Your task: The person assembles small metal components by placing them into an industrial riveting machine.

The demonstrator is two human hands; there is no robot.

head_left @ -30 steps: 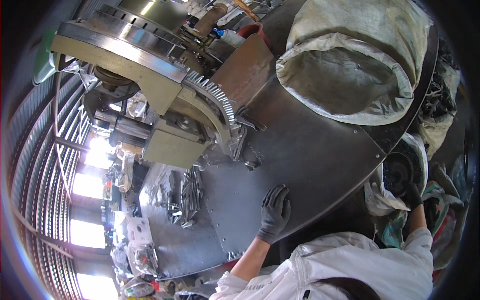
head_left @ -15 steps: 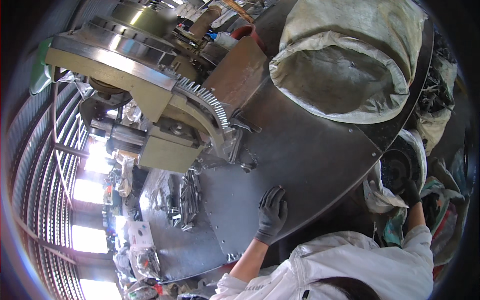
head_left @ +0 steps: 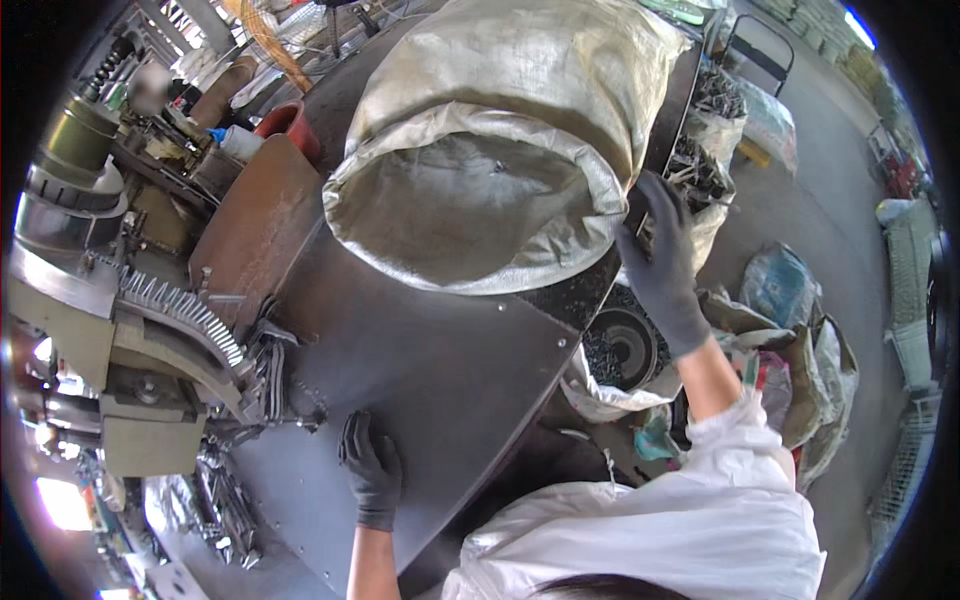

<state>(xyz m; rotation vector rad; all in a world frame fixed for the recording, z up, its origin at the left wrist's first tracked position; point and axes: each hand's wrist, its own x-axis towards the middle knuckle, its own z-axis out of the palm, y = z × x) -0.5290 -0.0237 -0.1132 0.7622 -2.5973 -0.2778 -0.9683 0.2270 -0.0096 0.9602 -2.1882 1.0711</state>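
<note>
My left hand (head_left: 371, 472), in a dark grey glove, rests on the dark metal tabletop (head_left: 440, 370) with its fingers loosely stretched and holding nothing. A large dirty-white woven sack (head_left: 520, 60) lies on the table, its wide rolled mouth facing me. Just right of that mouth, my right hand (head_left: 665, 270), gloved alike, is raised over the table's edge. Its fingers are extended and the thumb stands apart, with nothing visible in the grip. Whether the fingertips touch the sack I cannot tell. Below this hand, an open white bag (head_left: 600, 408) holds small dark pieces and a round dark object.
At left stands a machine with a curved row of metal pins (head_left: 190, 315); dark strips (head_left: 228, 505) lie near it. A brown plate (head_left: 255, 225) and red bucket (head_left: 290, 128) are behind. Sacks of dark scrap (head_left: 700, 170) stand beyond the table's right edge.
The view has swung right. My right hand has risen from the open white bag to beside the large sack's mouth. My left hand stays on the tabletop.
</note>
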